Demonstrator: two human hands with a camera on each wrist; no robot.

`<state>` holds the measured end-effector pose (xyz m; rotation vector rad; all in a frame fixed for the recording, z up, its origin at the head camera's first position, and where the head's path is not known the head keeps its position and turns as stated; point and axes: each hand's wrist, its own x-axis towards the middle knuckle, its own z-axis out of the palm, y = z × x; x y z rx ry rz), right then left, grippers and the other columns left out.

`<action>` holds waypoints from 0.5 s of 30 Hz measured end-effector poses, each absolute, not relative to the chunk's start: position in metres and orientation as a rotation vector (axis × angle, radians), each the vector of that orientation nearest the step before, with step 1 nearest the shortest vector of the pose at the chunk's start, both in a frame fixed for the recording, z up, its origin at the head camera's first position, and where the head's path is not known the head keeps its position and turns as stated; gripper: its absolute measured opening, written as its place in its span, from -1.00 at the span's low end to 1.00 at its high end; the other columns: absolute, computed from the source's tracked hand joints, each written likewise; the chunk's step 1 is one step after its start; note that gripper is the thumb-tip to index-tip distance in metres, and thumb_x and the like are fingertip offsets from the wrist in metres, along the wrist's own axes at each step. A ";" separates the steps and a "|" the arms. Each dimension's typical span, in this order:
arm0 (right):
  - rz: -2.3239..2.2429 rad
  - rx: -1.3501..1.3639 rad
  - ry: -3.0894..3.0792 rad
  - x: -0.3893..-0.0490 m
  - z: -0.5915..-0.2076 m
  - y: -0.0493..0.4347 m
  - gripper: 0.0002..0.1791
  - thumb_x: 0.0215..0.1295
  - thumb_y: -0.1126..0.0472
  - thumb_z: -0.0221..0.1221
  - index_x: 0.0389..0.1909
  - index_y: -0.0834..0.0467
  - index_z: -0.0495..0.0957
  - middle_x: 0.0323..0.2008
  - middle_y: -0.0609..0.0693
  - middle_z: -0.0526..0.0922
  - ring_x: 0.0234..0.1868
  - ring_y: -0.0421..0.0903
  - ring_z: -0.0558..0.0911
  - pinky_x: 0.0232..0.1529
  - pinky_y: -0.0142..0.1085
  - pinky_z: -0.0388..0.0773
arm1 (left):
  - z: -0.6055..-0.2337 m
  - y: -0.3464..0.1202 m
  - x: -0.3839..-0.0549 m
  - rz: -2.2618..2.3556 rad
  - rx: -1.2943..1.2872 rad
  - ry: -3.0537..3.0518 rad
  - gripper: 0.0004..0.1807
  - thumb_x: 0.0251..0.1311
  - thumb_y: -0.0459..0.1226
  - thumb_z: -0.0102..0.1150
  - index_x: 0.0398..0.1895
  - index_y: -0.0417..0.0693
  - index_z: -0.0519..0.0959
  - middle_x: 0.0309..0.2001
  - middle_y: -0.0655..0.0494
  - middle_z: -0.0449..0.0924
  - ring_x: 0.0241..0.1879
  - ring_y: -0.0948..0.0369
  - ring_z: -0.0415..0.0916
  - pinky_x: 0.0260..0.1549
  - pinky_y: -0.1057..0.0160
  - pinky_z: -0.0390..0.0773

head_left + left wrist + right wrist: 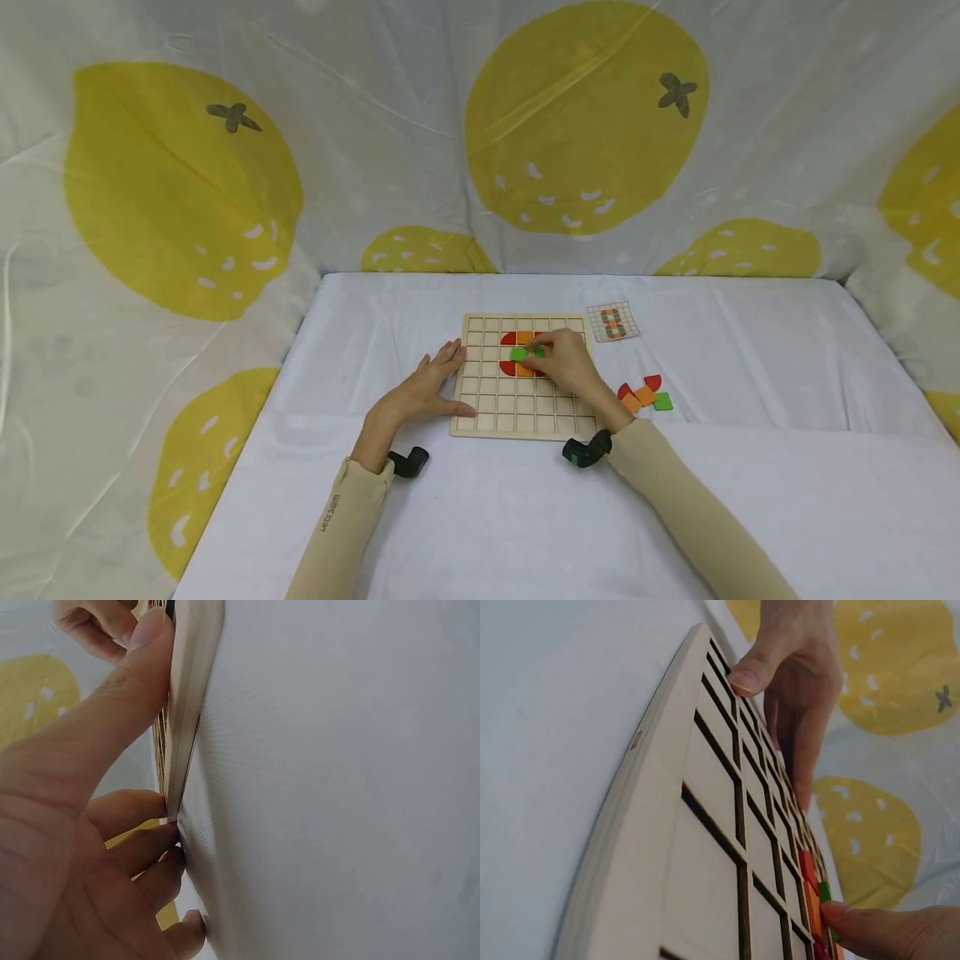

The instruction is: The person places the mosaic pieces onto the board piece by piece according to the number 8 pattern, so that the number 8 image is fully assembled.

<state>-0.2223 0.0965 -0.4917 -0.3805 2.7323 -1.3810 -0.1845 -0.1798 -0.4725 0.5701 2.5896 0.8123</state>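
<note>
A wooden grid board (495, 404) lies on the white-covered table, with red quarter-round pieces (507, 368) and orange squares (524, 337) set in its upper cells. My right hand (568, 364) reaches over the board and pinches a green square tile (518, 354) between the red and orange rows. Another green tile (539, 352) shows partly under those fingers. In the right wrist view the pinched tile (825, 892) stands tilted above the cells. My left hand (420, 393) rests along the board's left side, thumb on the frame (196, 667) and fingers extended against the edge.
Right of the board lie loose pieces: red quarter-rounds (652, 382), orange squares (645, 396) and a green square (663, 402). A small pattern card (630, 326) sits by the board's upper right corner. A lemon-print cloth (420, 125) hangs behind the table.
</note>
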 end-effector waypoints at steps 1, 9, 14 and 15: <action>-1.381 -0.376 2.731 -0.223 -0.491 0.095 -0.71 0.22 0.19 0.47 -0.10 0.25 0.79 -0.76 -0.13 0.28 -0.69 -0.20 0.24 -0.62 -0.44 0.12 | -0.473 -0.180 -0.185 0.811 0.572 2.589 0.24 0.07 0.02 0.56 0.64 -0.27 0.00 0.70 -0.15 -0.23 0.70 -0.06 -0.33 0.65 -0.22 -0.27; -1.376 -0.332 2.725 -0.224 -0.485 0.086 -0.71 0.24 0.16 0.46 -0.08 0.23 0.79 -0.74 -0.13 0.24 -0.66 -0.19 0.21 -0.58 -0.40 0.08 | -0.472 -0.179 -0.185 0.805 0.578 2.596 0.23 0.08 0.01 0.56 0.64 -0.28 0.00 0.70 -0.16 -0.22 0.70 -0.07 -0.33 0.65 -0.23 -0.26; -1.373 -0.313 2.706 -0.225 -0.485 0.088 -0.72 0.26 0.17 0.45 -0.05 0.20 0.79 -0.74 -0.12 0.24 -0.68 -0.20 0.21 -0.59 -0.40 0.07 | -0.472 -0.179 -0.184 0.805 0.571 2.596 0.24 0.07 0.02 0.56 0.64 -0.27 0.00 0.70 -0.16 -0.22 0.70 -0.06 -0.33 0.65 -0.22 -0.26; -1.372 -0.311 2.701 -0.225 -0.486 0.088 -0.72 0.27 0.17 0.44 -0.05 0.19 0.79 -0.74 -0.12 0.24 -0.68 -0.20 0.21 -0.59 -0.41 0.08 | -0.471 -0.179 -0.184 0.805 0.571 2.596 0.24 0.07 0.02 0.56 0.64 -0.27 0.00 0.70 -0.16 -0.22 0.70 -0.06 -0.33 0.65 -0.22 -0.26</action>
